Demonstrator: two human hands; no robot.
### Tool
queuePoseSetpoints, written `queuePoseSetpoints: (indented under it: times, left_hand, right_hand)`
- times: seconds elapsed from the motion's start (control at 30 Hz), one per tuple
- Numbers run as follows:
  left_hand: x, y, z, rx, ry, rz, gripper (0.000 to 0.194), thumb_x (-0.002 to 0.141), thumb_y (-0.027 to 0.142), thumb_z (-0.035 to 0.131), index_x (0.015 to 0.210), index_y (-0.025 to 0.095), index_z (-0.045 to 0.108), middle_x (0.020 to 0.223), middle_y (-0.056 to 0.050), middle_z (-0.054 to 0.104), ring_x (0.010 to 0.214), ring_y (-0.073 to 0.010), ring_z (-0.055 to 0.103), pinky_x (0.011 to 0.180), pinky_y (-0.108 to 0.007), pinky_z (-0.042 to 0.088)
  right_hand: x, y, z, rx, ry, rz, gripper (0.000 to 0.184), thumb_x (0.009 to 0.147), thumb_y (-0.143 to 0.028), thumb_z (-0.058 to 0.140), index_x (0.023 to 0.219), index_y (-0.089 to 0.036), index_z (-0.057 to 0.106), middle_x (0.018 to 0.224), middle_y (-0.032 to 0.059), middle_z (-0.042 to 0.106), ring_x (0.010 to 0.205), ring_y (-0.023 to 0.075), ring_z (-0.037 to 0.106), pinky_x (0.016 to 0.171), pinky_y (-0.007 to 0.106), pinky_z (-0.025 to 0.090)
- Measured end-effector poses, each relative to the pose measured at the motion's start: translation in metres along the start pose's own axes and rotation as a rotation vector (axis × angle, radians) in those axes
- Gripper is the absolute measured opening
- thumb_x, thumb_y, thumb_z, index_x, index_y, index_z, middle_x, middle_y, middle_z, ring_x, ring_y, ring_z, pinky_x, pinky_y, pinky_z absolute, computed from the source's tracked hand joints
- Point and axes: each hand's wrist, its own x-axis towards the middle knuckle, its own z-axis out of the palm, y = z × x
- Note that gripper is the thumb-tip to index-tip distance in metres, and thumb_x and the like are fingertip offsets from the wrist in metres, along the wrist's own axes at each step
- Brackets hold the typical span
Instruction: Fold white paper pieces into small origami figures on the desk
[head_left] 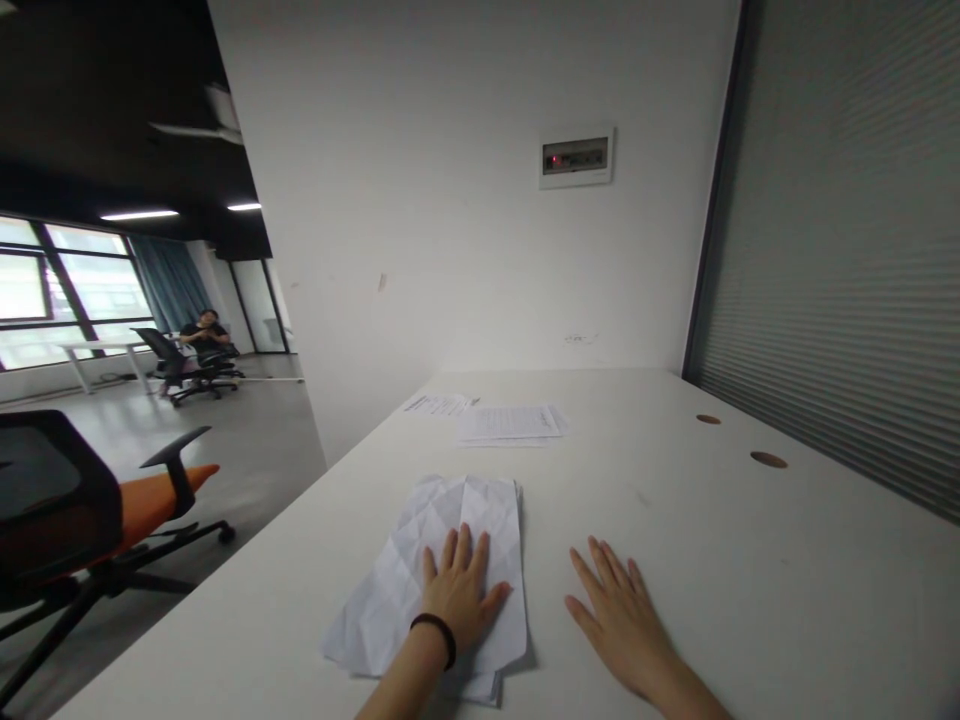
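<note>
The left hand (459, 590) and the right hand (619, 625) are bare, with long, slim fingers and short nails. A thin black band (435, 637), plain and rounded like an elastic hair tie, circles the left wrist. The left forearm (397, 685) and the right forearm (682, 692) are also bare as far as they show, tapering toward the wrists.

Around the white desk (750, 570): printed sheets (510, 425) on its far end, electrical panel (576, 157) on the wall beyond, orange office chair (154, 505) off its left edge, seated person (204, 335) farther left.
</note>
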Motion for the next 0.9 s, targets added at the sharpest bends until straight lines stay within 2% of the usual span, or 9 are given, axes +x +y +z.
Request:
queuePoseSetpoints:
  times: [0.2,0.33,0.47,0.6,0.73,0.83,0.9]
  left_hand:
    - [0.000,0.010,-0.002,-0.029,0.005,0.003,0.068,0.077,0.051,0.033,0.133,0.014,0.025,0.140,-0.016,0.016,0.127,-0.0353,0.010,0.096,-0.060,0.003]
    - [-0.001,0.006,0.002,-0.066,0.002,0.066,0.076,0.071,0.058,0.041,0.134,0.019,0.023,0.141,-0.014,0.015,0.128,-0.0339,0.006,0.096,-0.059,-0.002]
    - [-0.003,0.001,0.006,-0.120,-0.105,0.220,0.101,0.055,0.069,0.052,0.135,0.021,0.014,0.141,-0.016,0.006,0.127,-0.0343,-0.004,0.095,-0.059,-0.007]
    - [-0.002,-0.004,0.014,-0.105,-0.199,0.283,0.108,0.051,0.062,0.061,0.136,0.020,0.008,0.140,-0.018,-0.001,0.126,-0.0355,-0.007,0.093,-0.062,-0.005]
    - [-0.005,-0.006,0.015,-0.104,-0.248,0.320,0.099,0.056,0.047,0.065,0.135,0.020,0.012,0.140,-0.017,0.000,0.126,-0.0354,-0.005,0.092,-0.064,0.000]
    - [-0.013,-0.002,-0.002,-0.137,-0.253,0.332,0.083,0.064,0.039,0.059,0.134,0.021,0.019,0.140,-0.016,0.006,0.127,-0.0345,0.000,0.091,-0.065,0.003]
    - [-0.020,0.001,-0.018,-0.169,-0.297,0.345,0.079,0.063,0.038,0.059,0.133,0.022,0.025,0.140,-0.015,0.012,0.127,-0.0345,0.004,0.091,-0.065,0.006]
  right_hand:
    - [0.002,0.001,-0.004,-0.012,-0.008,0.000,0.060,0.078,-0.058,0.036,0.127,-0.024,0.037,0.139,0.0087,0.027,0.129,0.0276,0.017,0.103,0.051,0.006]
    - [0.005,0.006,-0.008,-0.031,-0.044,-0.008,0.058,0.078,-0.057,0.036,0.127,-0.024,0.039,0.138,0.0078,0.028,0.128,0.0273,0.019,0.104,0.050,0.010]
    - [0.007,0.012,-0.008,-0.043,-0.067,-0.023,0.057,0.079,-0.056,0.035,0.126,-0.024,0.040,0.138,0.0074,0.029,0.128,0.0265,0.020,0.104,0.049,0.012]
    - [0.008,0.016,-0.004,0.014,-0.041,-0.015,0.054,0.077,-0.054,0.040,0.124,-0.026,0.043,0.137,0.0060,0.030,0.127,0.0264,0.022,0.104,0.049,0.012]
    - [0.009,0.019,-0.001,0.052,-0.033,-0.023,0.053,0.077,-0.053,0.043,0.123,-0.026,0.044,0.137,0.0058,0.032,0.127,0.0274,0.022,0.104,0.050,0.011]
    - [0.009,0.021,0.000,0.070,-0.033,-0.026,0.052,0.076,-0.051,0.045,0.122,-0.027,0.045,0.136,0.0054,0.033,0.127,0.0278,0.023,0.104,0.050,0.011]
    - [0.009,0.022,0.000,0.083,-0.028,-0.027,0.051,0.076,-0.051,0.045,0.121,-0.028,0.046,0.136,0.0045,0.033,0.127,0.0277,0.023,0.104,0.050,0.012]
